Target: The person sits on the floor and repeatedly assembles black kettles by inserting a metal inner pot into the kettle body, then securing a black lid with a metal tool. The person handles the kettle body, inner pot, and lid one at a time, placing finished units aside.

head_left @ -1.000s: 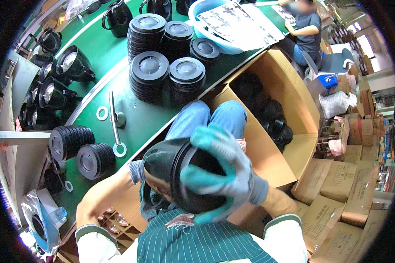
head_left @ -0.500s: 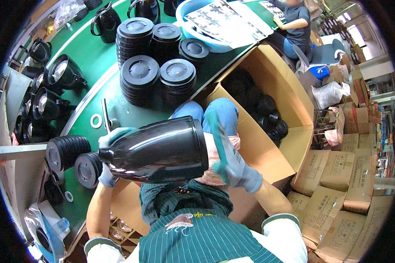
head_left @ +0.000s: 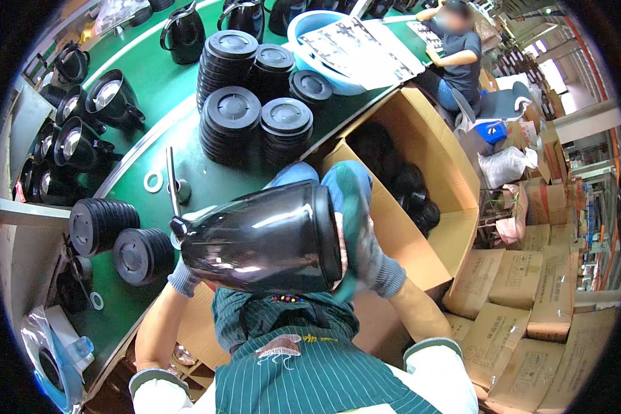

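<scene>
A: Fingers (head_left: pixel 357 207) of right hand (head_left: pixel 366 241), in teal glove, wrapping over the base end of the black glossy jug body (head_left: pixel 262 238), gripping it.
B: Left hand (head_left: pixel 184 272)?
A: Mostly hiding behind the jug body, grey cuff showing under the narrow end. Cupping it from below; finger curl not visible, cannot tell how tight.
B: Jug position?
A: Lying sideways in the air above the lap, narrow mouth end pointing left, wide base end right, just over the edge of the green surface (head_left: pixel 155 90).
B: Around it?
A: Stacks of black round lids (head_left: pixel 231 121) standing upright on the surface beyond the jug, well apart from both hands. Two more lid stacks (head_left: pixel 117 238) lying on their sides at left. White ring (head_left: pixel 153 182) and a metal rod tool (head_left: pixel 172 181) lying near those. More black jug shells (head_left: pixel 76 145) sitting along the far left edge.
B: Right side?
A: Open cardboard box (head_left: pixel 428 172) holding dark parts, touching the surface edge, just beside the knees. Blue basin (head_left: pixel 310 27) with printed sheets (head_left: pixel 362 48) lying over it, farther up. Another person (head_left: pixel 459 52) sitting at top right, working at the surface.
</scene>
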`<control>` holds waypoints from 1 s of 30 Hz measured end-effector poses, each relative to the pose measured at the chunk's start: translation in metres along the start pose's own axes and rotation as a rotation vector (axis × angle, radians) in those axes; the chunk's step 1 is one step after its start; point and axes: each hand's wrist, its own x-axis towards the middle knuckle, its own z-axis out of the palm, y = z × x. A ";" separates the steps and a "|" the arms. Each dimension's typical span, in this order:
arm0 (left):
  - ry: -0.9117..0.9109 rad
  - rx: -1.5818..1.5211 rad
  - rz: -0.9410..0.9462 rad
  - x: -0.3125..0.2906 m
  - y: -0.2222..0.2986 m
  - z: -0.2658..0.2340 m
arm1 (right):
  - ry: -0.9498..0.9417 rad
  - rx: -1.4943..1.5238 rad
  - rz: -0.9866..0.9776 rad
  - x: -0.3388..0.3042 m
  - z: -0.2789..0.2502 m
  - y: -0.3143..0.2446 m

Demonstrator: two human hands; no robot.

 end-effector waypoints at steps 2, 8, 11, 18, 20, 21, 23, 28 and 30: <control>0.003 0.047 0.025 0.003 -0.003 0.010 | 0.155 0.352 0.020 0.005 0.015 -0.018; 0.009 1.317 1.060 0.009 0.141 0.102 | 0.376 0.353 0.069 0.001 0.033 -0.009; 0.086 1.021 0.640 0.016 0.106 0.094 | 0.271 0.390 0.112 0.011 0.010 -0.045; -0.178 -0.449 -0.368 0.012 -0.027 0.001 | 0.214 -0.112 -0.513 0.031 -0.032 -0.066; -0.237 -0.468 -0.204 0.015 -0.010 0.014 | 0.257 -0.040 -0.427 0.024 -0.037 -0.070; -0.265 -0.478 -0.119 0.014 0.001 0.022 | 0.274 0.059 -0.300 0.016 -0.030 -0.076; -0.230 0.267 0.203 0.023 0.061 0.063 | 0.378 0.343 -0.133 0.005 -0.017 -0.079; -0.066 0.838 0.528 0.027 0.123 0.130 | 0.707 1.068 0.299 -0.013 0.019 -0.038; -0.084 0.147 0.143 0.022 0.109 0.139 | 0.633 0.985 0.253 -0.029 0.006 0.005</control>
